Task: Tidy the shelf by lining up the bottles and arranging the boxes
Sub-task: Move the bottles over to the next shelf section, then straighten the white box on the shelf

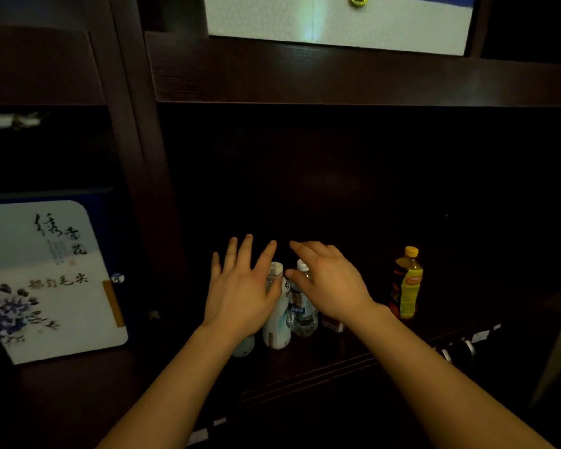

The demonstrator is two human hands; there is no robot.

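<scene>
White bottle (275, 322) and clear bottle (302, 311) stand touching on the dark wood shelf (344, 358), near its front edge, probably being bunched into 1 row. Left hand (240, 286) and right hand (329, 281) flank them, fingers spread, gripping nothing. Yellow bottle (408, 286) stands well apart, right. All smooth round plastic. Glossy flat floral box (46, 280) sits left.

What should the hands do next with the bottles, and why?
Probably the right hand should reach for the yellow-capped bottle and slide it left. It stands alone, apart from the white bottle and the clear bottle, which stand side by side. The right hand and the left hand are both open and hold nothing.
</scene>
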